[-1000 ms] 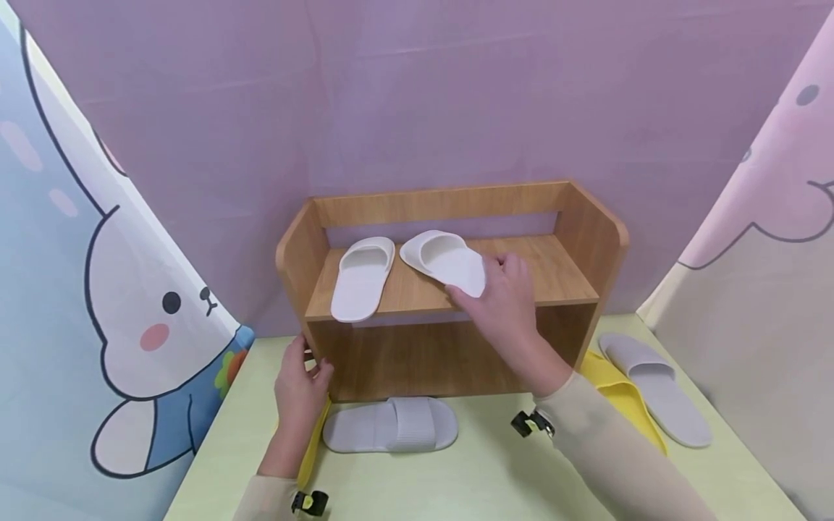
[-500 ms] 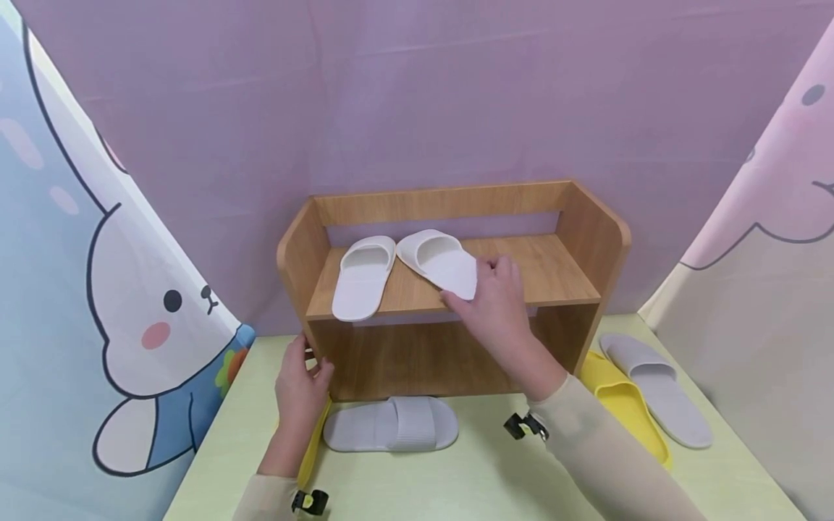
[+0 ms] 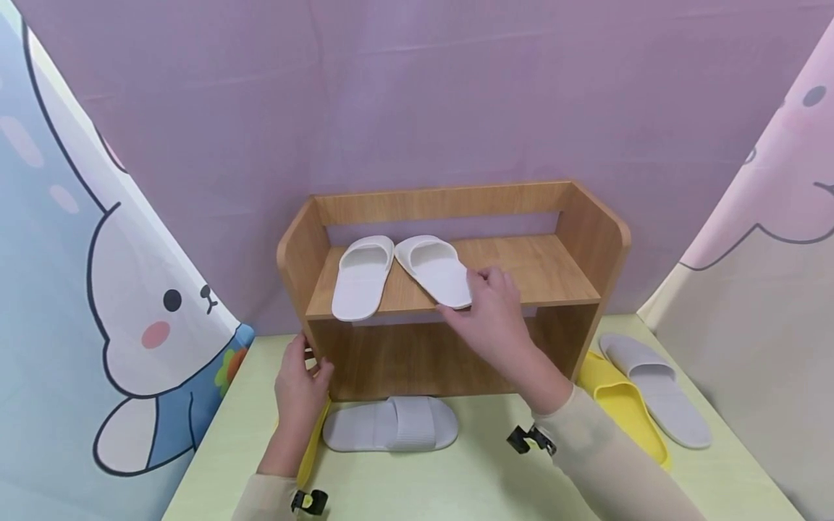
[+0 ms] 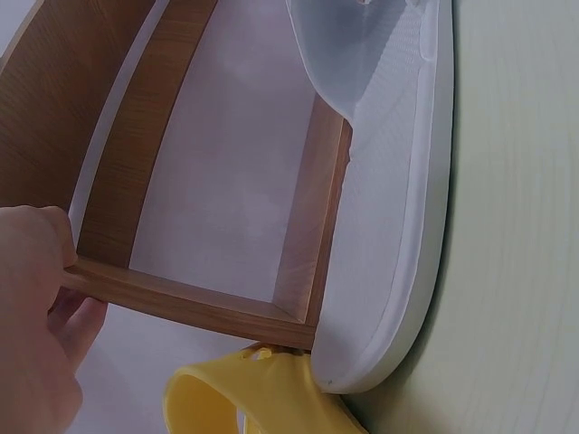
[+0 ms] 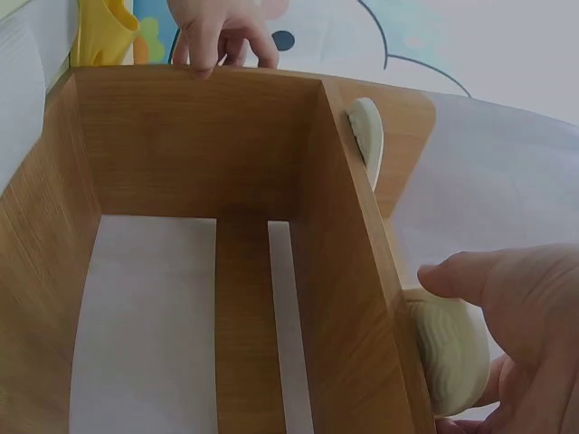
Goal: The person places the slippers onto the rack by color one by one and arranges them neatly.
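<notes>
A small wooden shoe rack (image 3: 547,268) stands in the middle of the head view. Its left side panel is gripped at the front edge by my left hand (image 3: 301,383), and the left wrist view shows the fingers (image 4: 81,330) bent round that edge. On the upper shelf, my right hand (image 3: 496,322) holds a white slipper (image 3: 438,271) by its heel end, thumb at the front and fingers along the right side. This slipper lies slanted, its toe close to a second white slipper (image 3: 360,282) on the left, whose heel reaches past the shelf's front edge.
A grey slipper (image 3: 391,425) lies sideways before the rack. One yellow slipper (image 3: 313,449) is partly hidden behind my left hand. Right of the rack lie another yellow slipper (image 3: 625,412) and a grey one (image 3: 671,398). A purple cloth (image 3: 430,94) hangs behind.
My right hand has turned the held white slipper, bringing its heel left and toward the front edge, so it slants less. The left hand stays in place.
</notes>
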The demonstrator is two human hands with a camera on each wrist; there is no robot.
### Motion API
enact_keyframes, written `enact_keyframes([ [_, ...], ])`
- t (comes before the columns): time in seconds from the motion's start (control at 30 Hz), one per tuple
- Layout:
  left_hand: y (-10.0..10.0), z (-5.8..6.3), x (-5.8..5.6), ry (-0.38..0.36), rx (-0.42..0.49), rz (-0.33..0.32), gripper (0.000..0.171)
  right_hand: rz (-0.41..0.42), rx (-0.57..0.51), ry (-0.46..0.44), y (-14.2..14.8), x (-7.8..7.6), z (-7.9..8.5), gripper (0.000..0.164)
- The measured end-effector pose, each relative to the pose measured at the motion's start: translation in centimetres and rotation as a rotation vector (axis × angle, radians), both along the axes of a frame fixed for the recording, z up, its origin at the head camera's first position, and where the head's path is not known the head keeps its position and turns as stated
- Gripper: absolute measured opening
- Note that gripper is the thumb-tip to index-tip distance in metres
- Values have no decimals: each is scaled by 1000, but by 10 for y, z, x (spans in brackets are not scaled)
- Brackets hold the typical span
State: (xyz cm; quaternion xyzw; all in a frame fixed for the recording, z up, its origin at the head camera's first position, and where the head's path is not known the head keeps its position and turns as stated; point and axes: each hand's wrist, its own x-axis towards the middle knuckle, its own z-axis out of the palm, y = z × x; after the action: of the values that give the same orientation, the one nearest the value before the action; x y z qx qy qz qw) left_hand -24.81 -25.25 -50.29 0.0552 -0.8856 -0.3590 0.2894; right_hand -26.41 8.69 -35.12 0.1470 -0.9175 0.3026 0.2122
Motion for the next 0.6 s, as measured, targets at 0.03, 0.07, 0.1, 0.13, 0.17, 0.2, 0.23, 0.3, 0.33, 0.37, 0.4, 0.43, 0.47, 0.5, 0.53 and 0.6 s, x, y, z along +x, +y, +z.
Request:
enact_keyframes([
  [0.03,0,0,0,1,0,-1,64,-3,6,-5,-1,1,-1,73],
  [0.07,0,0,0,3,1,-2,64,-5,13,-4,-2,1,-1,74],
  [0.1,0,0,0,5,2,-2,64,-7,23,-3,-4,2,-1,76],
  [0.13,0,0,0,7,2,-3,64,-11,33,0,-5,2,-2,77],
  [0.17,0,0,0,7,4,-3,64,-14,44,5,-6,2,-3,78],
  [0.2,0,0,0,8,6,-3,64,-19,53,11,-7,3,-3,79],
  [0.23,0,0,0,8,9,-4,64,-23,62,19,-8,3,-4,80],
  [0.3,0,0,0,8,13,-4,64,-28,77,35,-10,4,-5,79],
  [0.33,0,0,0,8,15,-4,64,-29,82,42,-11,4,-5,79],
  [0.37,0,0,0,7,16,-4,65,-27,87,45,-12,4,-5,78],
  [0.4,0,0,0,7,16,-3,65,-25,92,47,-12,4,-5,78],
  [0.43,0,0,0,8,14,-3,65,-24,95,46,-13,5,-5,78],
  [0.47,0,0,0,8,14,-4,65,-21,97,43,-13,5,-5,79],
  [0.5,0,0,0,10,13,-5,65,-19,99,38,-14,5,-5,79],
  [0.53,1,0,0,11,12,-5,66,-18,101,34,-14,6,-5,79],
  [0.6,1,0,0,12,11,-5,66,-16,100,29,-15,6,-5,80],
])
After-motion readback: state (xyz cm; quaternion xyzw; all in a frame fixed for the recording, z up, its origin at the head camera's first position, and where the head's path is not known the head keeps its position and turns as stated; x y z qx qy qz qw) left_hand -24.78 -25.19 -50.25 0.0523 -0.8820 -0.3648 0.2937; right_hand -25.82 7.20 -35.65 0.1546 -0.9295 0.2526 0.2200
